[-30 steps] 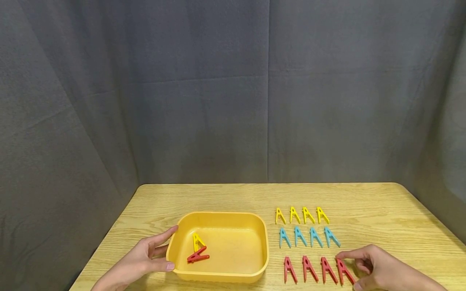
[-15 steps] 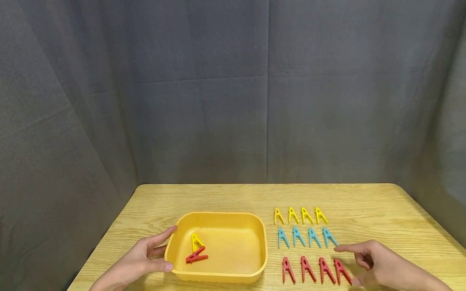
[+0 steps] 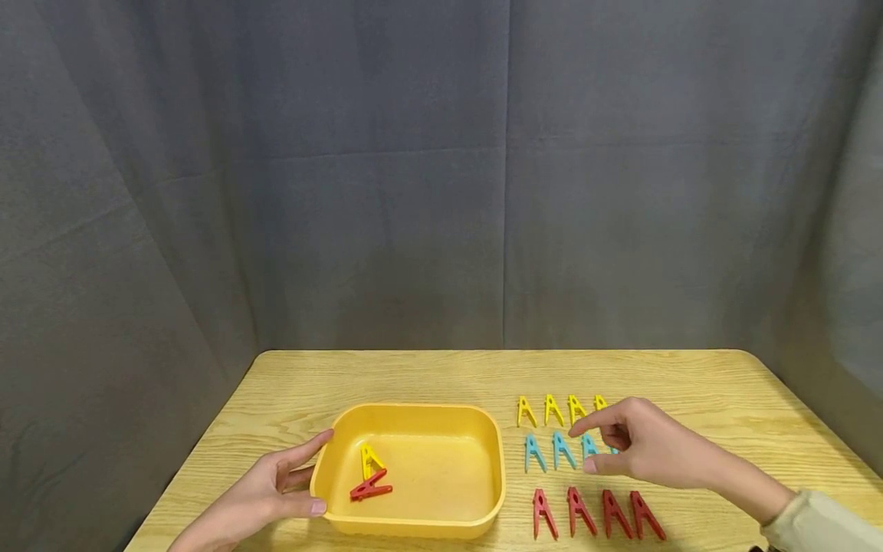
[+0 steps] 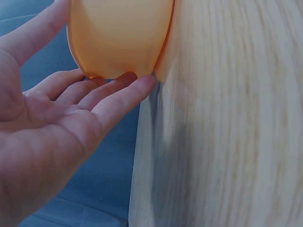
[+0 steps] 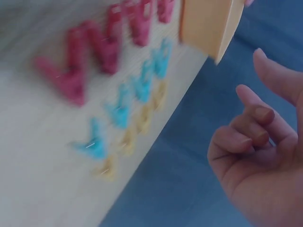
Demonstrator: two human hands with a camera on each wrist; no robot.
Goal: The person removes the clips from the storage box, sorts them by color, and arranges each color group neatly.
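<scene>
Left hand: the left hand (image 3: 258, 494) lies open against the left wall of the yellow tray (image 3: 497, 468), thumb at the near corner, fingers straight along the side; it grips nothing
Right hand: the right hand (image 3: 638, 445) hovers above the blue clothespins (image 3: 563, 450), forefinger out, other fingers loosely curled; it holds nothing
Blue clothespins: a row on the wooden table (image 3: 414, 376), between the yellow clothespins (image 3: 552, 410) and the red clothespins (image 3: 596, 512); the rightmost is mostly hidden under the hand
Pointing: long axis runs away from the person; closed tips far, splayed legs near
Handling: probably light, stiff plastic, sprung; best pinched across the two legs
In tray: one yellow peg (image 3: 370, 461), one red peg (image 3: 370, 487)
</scene>
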